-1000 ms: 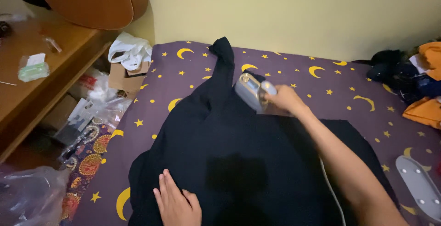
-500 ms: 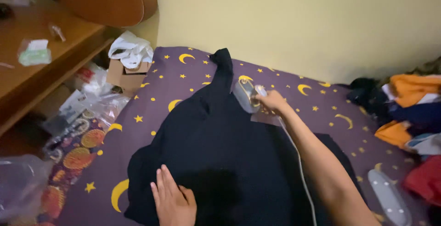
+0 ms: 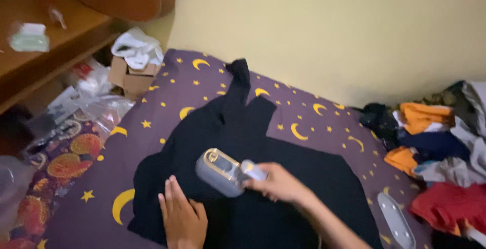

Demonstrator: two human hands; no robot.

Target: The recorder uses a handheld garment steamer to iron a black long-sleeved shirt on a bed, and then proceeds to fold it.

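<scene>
A black garment (image 3: 238,127) lies spread on a purple cloth with yellow moons and stars (image 3: 167,84). My right hand (image 3: 278,182) grips a grey hand-held iron (image 3: 221,171) and holds it over the near middle of the garment. My left hand (image 3: 181,218) lies flat, fingers together, on the garment's near left part, just left of the iron. The iron's cord is mostly hidden behind my forearm.
A grey stand (image 3: 396,222) lies on the cloth at the near right. A heap of coloured clothes (image 3: 438,152) fills the right side. A small cardboard box with a white bag (image 3: 132,61), plastic bags and a wooden desk (image 3: 45,51) stand at the left.
My right hand has drawn the iron from the garment's far part back toward me, close to my left hand. The view has swung right; the left hand stayed put.
</scene>
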